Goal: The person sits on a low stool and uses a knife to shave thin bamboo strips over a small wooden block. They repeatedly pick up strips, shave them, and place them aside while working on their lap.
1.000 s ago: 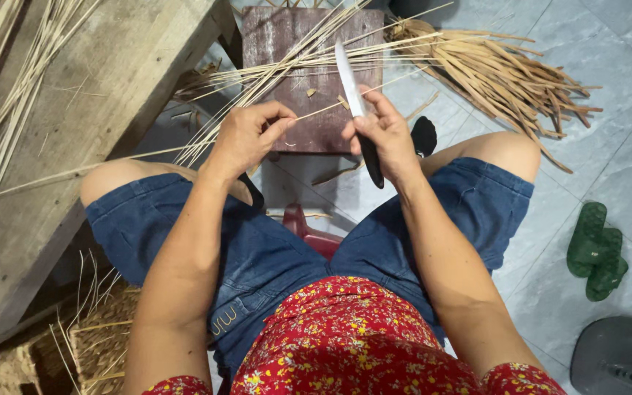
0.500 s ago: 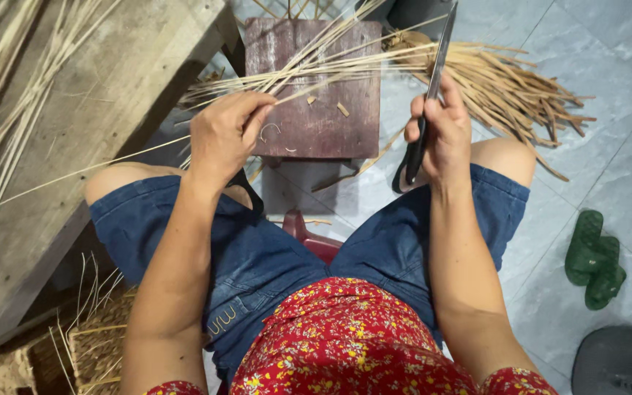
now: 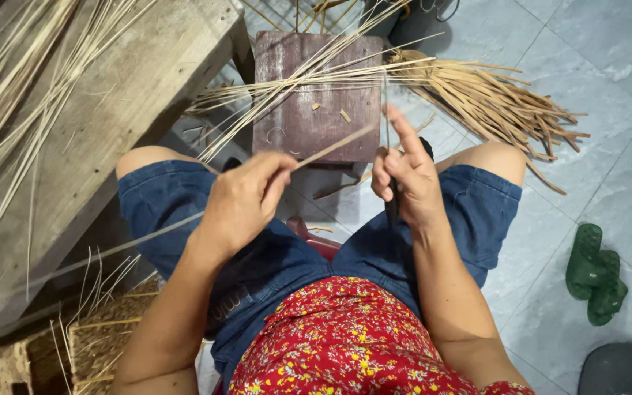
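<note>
Hands work over the lap. Left hand (image 3: 246, 201) pinches a thin strip (image 3: 330, 146) tight, tip aimed at the knife (image 3: 387, 110). Right hand (image 3: 404, 175) is closed round the knife handle, blade up, finger steadying it above the small wooden block (image 3: 316, 124).

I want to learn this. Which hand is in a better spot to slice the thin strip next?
Probably the right hand: it holds the knife upright beside the strip. The left hand only pinches the strip.
</note>
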